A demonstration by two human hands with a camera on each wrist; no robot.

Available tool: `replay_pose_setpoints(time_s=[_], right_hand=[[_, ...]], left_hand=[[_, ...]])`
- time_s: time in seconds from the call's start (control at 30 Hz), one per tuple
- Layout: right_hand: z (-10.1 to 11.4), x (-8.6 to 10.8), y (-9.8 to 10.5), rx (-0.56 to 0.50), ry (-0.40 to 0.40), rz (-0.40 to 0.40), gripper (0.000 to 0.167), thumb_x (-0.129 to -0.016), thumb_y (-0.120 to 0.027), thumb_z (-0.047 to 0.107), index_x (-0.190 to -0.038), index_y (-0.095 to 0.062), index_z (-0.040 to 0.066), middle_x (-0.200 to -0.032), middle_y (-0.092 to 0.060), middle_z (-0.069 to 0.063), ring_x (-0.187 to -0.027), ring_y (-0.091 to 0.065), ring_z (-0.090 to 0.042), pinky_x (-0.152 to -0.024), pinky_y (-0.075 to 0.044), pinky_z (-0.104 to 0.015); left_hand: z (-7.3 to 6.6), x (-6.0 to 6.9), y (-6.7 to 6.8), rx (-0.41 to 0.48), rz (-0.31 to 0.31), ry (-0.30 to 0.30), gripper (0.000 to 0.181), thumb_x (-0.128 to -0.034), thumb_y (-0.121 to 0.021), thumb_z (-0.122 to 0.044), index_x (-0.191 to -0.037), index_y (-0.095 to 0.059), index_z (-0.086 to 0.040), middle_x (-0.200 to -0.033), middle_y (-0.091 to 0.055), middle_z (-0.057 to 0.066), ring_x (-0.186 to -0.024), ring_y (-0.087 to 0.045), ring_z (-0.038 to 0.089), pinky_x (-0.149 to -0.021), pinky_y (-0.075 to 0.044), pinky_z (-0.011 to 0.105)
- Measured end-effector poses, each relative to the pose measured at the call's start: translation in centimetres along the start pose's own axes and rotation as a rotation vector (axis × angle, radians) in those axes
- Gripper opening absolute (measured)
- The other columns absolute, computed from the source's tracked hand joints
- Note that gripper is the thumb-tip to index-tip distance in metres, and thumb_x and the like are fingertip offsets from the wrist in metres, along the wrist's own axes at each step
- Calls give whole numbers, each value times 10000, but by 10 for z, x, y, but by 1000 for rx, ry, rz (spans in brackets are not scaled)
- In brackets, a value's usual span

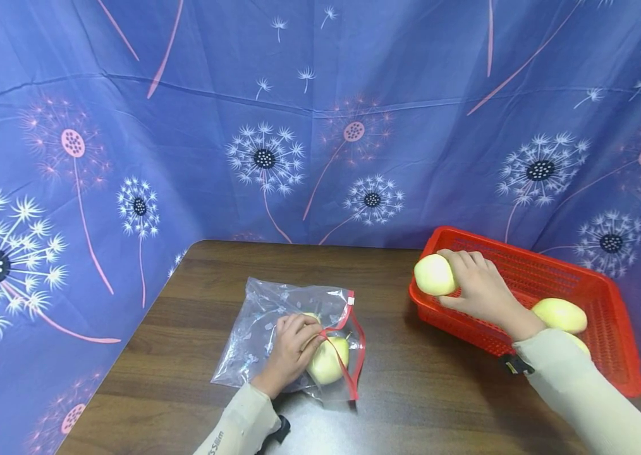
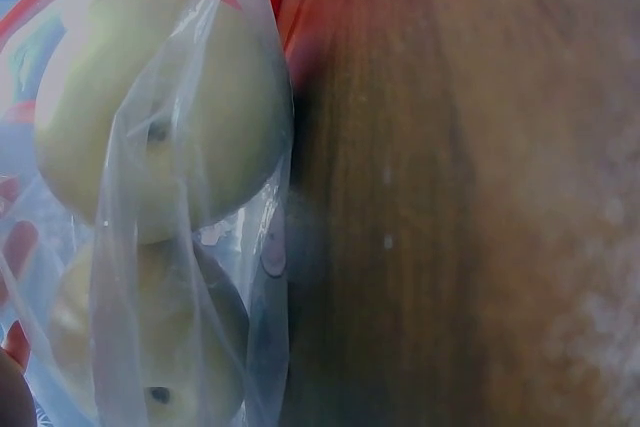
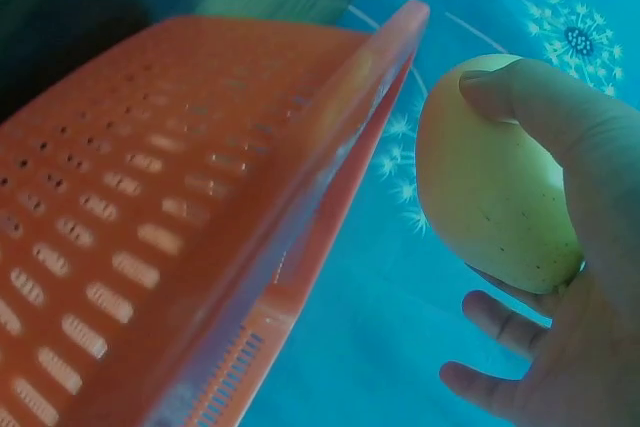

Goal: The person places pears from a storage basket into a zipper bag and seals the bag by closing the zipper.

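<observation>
My right hand [image 1: 482, 287] holds a yellow-green apple [image 1: 434, 275] above the left rim of a red plastic basket [image 1: 525, 265]. In the right wrist view the thumb lies across the speckled apple [image 3: 495, 177], beside the basket's slotted wall [image 3: 130, 237]. On the table, my left hand [image 1: 292, 347] grips a clear zip bag [image 1: 241, 335] near its red-edged mouth. Inside the bag are two apples, one [image 1: 329, 361] by the mouth and another mostly under the fingers. The left wrist view shows both through the plastic, the upper apple [image 2: 170, 117] and the lower apple [image 2: 150, 337].
More yellow-green apples lie in the basket, one apple [image 1: 561, 315] in plain sight and another partly behind the right sleeve. The brown wooden table [image 1: 212, 262] meets a blue dandelion-print cloth [image 1: 320, 170] at the back, left and right.
</observation>
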State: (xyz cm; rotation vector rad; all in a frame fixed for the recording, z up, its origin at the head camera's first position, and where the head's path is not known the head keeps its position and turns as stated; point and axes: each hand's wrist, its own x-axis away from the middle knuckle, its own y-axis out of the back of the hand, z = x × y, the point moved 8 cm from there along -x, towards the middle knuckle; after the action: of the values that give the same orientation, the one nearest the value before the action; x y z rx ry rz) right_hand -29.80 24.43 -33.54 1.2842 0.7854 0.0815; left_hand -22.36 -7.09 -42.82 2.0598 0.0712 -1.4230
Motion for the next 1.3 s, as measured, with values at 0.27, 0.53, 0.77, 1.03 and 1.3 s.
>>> replay_pose_setpoints(time_s=[0.27, 0.53, 0.77, 1.03, 1.3], right_hand=[[18, 4, -4, -12, 55, -46, 828, -564, -900, 214, -1266, -501, 29, -1035, -602, -182, -905, -528, -371, -734, -426, -542], [34, 10, -8, -31, 92, -66, 841, -546, -918, 236, -1259, -523, 30, -1051, -615, -172, -915, -549, -367, -770, -437, -535], [49, 14, -14, -58, 114, -46, 834, -556, -902, 218, -1269, -522, 14, -1087, -606, -166, -990, -546, -379, -800, -437, -561], [66, 21, -22, -83, 130, -21, 824, -558, -896, 235, -1268, -538, 21, -1080, -612, -128, -972, -554, -335, -762, -448, -532], [77, 28, -37, -98, 129, 12, 840, -548, -906, 266, -1270, -543, 36, -1085, -609, -102, -960, -554, -304, -744, -466, -504]], left_hand=[[-1, 0, 1, 4, -4, -2, 316, -1050, -481, -350, -948, -678, -124, -946, -632, 17, -882, -592, 196, -810, -362, 413], [-2, -1, 1, 7, -7, -2, 315, -1048, -485, -349, -951, -680, -122, -943, -634, 19, -885, -596, 201, -806, -361, 412], [-1, -1, 0, 4, -4, 3, 325, -1047, -480, -359, -943, -680, -125, -943, -634, 16, -880, -593, 199, -806, -364, 412], [-1, 0, -1, -3, -2, 0, 325, -1048, -477, -364, -938, -677, -134, -940, -632, 11, -878, -596, 200, -796, -371, 414], [0, 0, -2, -10, -5, 2, 321, -1049, -478, -361, -935, -679, -139, -939, -631, 8, -879, -598, 201, -794, -372, 417]])
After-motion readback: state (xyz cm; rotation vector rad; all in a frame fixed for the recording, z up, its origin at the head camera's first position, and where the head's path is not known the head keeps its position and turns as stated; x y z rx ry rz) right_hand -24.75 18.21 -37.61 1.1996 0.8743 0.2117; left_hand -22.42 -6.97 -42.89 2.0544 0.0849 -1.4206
